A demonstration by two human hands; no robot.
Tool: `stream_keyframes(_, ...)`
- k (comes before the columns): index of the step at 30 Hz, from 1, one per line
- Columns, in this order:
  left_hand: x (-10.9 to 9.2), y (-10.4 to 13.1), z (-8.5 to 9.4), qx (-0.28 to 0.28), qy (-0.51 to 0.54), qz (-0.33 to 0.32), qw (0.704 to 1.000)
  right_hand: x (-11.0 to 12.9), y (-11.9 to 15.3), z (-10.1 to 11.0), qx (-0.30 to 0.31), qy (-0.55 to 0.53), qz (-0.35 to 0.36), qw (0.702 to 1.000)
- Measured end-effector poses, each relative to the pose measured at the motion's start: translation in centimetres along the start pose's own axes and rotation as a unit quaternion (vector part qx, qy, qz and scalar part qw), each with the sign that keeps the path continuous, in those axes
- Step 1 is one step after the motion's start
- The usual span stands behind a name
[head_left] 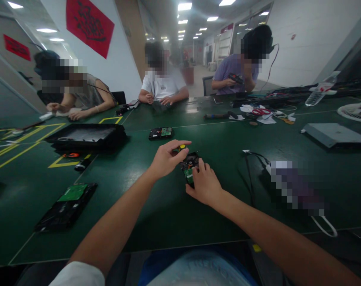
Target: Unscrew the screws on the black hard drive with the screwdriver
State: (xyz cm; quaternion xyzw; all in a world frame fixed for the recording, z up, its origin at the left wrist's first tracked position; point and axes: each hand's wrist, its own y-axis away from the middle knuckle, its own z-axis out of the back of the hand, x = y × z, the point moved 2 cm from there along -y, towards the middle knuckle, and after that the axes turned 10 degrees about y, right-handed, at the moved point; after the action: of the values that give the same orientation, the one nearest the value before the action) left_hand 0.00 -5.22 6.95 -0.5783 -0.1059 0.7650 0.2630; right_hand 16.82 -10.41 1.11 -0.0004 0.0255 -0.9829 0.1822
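At green table (138, 222), works over black drive (190, 161) lying between both hands. Seems to pinch yellow-topped tool (183, 147) in left hand (166, 159); lays right hand (208, 183), fingers bent, over drive's right side, grip unclear. Best to brace drive flat, hold tool upright, press evenly.

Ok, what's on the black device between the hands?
A green board shows. The right hand hides the right side of the black device. At its far end, the left hand holds a yellow-topped object; its lower part is hidden.
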Motion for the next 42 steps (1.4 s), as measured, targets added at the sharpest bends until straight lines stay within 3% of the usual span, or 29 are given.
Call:
stream_keyframes(5,0.8,1.1,1.7,-0.063,0.014,0.017,0.998,-0.6,-1.6,-1.2,-0.028,-0.024,0.083,0.996)
stream_keyframes(11,3.0,-0.8,2.5,-0.119,0.015,0.026,0.992,-0.8,-4.2,-1.8,-0.023,-0.024,0.046,0.998)
stream_keyframes(22,3.9,-5.2,-0.2,-0.054,-0.041,-0.020,0.998,-4.6,-5.6,-1.5,-0.036,-0.013,0.028,0.999)
stream_keyframes(34,4.0,-7.1,-1.0,0.053,0.084,0.002,0.995,-7.0,-4.8,-2.9,-0.101,-0.058,0.049,0.992)
stream_keyframes(42,4.7,-6.9,-0.5,0.040,0.217,0.047,0.974,-9.0,-4.8,-3.5,-0.124,-0.156,-0.012,0.980)
